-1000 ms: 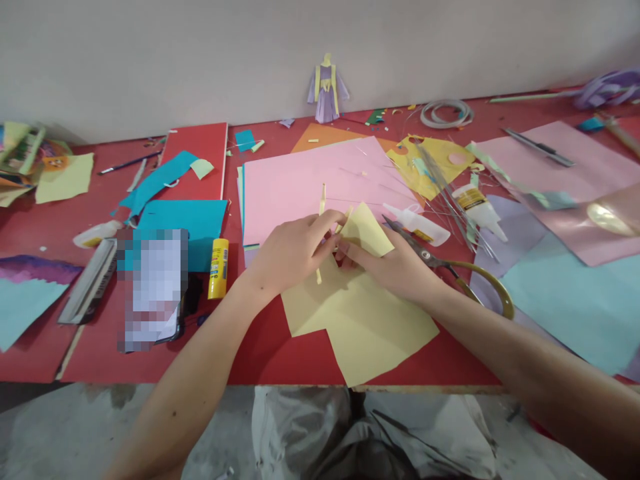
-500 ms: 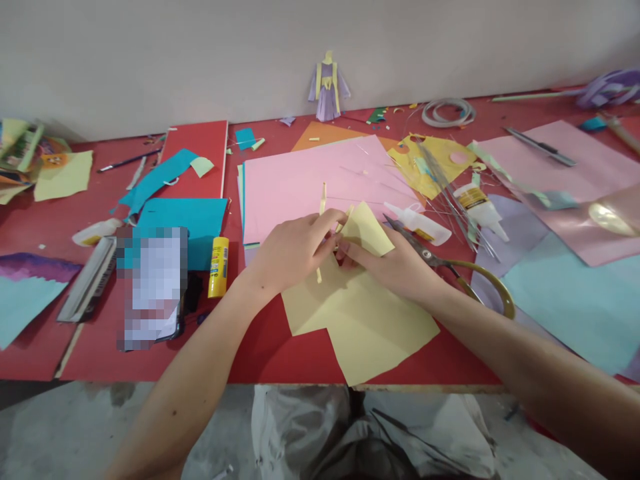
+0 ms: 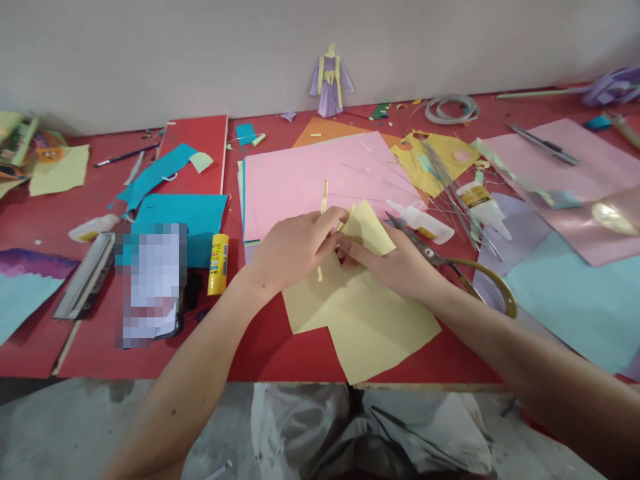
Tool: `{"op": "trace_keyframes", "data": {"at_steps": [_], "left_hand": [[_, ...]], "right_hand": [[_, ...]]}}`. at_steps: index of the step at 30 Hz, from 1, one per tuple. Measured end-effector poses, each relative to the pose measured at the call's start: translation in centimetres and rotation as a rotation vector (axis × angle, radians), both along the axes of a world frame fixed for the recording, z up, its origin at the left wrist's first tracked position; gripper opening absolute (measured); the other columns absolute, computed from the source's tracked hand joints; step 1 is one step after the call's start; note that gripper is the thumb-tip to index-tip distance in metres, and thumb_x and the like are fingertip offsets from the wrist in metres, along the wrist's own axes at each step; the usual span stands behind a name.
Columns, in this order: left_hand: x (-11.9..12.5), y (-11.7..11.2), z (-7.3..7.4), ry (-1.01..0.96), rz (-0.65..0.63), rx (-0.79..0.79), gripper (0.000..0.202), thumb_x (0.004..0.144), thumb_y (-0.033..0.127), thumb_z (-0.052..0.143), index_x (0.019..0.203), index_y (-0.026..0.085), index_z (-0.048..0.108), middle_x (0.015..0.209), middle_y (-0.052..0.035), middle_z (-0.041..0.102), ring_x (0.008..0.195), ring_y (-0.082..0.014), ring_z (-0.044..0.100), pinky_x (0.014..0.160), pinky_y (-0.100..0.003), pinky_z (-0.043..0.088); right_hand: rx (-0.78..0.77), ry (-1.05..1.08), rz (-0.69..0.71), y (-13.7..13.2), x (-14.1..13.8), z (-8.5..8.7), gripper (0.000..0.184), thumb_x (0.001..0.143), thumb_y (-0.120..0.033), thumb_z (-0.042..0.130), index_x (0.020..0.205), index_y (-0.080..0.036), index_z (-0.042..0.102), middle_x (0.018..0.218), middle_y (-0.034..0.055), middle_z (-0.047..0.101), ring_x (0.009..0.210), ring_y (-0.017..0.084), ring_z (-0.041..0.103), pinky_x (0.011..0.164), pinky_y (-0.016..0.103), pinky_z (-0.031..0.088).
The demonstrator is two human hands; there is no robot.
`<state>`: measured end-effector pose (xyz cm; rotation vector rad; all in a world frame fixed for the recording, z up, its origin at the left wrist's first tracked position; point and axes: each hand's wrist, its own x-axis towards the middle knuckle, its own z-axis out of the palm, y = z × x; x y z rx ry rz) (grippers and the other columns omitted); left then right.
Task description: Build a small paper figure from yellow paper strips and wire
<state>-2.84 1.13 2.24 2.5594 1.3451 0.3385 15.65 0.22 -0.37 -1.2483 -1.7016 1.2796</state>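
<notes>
Comparing this view with the last second, I find very little altered: the scene has slid slightly as the head camera shifted, while both hands keep practically the same pose. I judge that the fine paper work is at a steady, holding stage, with no visible progress. The right hand (image 3: 395, 263) has its grip closed on a small, angular piece of pale-yellow paper (image 3: 370, 230), held up over the middle of the front half of the red-topped worktop (image 3: 285, 353). The left hand (image 3: 293, 243) meets it fingertip to fingertip; its grip is curled, but I can't tell what it pinches. A thin, pale-yellow paper strip (image 3: 325, 192) passes under that hand, both ends showing. Beneath lies a large, notched pale-yellow paper sheet (image 3: 375, 327), one corner reaching the worktop's front edge. Olive-handled metal scissors (image 3: 429, 253) rest just beside my right hand, towards the worktop's right edge.
</notes>
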Motion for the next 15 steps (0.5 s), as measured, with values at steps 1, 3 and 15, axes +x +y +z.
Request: {"op": "trace_keyframes", "data": {"at_steps": [1, 3, 15], "left_hand": [[-0.02, 0.0, 0.0, -0.003, -0.001, 0.001, 0.029, 0.096, 0.02, 0.045, 0.125, 0.022, 0.044, 0.104, -0.0054, 0.069, 0.088, -0.0216, 0.067, 0.066, -0.028, 0.046], [-0.08, 0.01, -0.03, -0.009, -0.005, 0.006, 0.029, 0.096, 0.02, 0.045, 0.124, 0.022, 0.044, 0.103, -0.0052, 0.069, 0.087, -0.0213, 0.067, 0.065, -0.028, 0.046], [-0.04, -0.02, 0.07, -0.05, -0.011, 0.038, 0.025, 0.097, 0.022, 0.044, 0.122, 0.022, 0.046, 0.097, -0.003, 0.069, 0.081, -0.0186, 0.066, 0.063, -0.026, 0.044]], "right_hand": [[-0.002, 0.003, -0.001, 0.01, -0.01, -0.03, 0.018, 0.089, -0.036, 0.06, 0.099, -0.021, 0.059, 0.073, 0.0009, 0.069, 0.068, 0.017, 0.066, 0.062, 0.029, 0.052], [-0.005, 0.008, -0.003, 0.02, -0.03, -0.09, 0.017, 0.089, -0.035, 0.06, 0.099, -0.022, 0.059, 0.073, 0.0007, 0.07, 0.069, 0.018, 0.066, 0.063, 0.029, 0.053], [-0.031, 0.082, -0.038, -0.06, -0.14, -0.14, 0.012, 0.088, -0.032, 0.059, 0.092, -0.02, 0.058, 0.07, -0.0001, 0.067, 0.064, 0.015, 0.065, 0.062, 0.028, 0.055]]}}
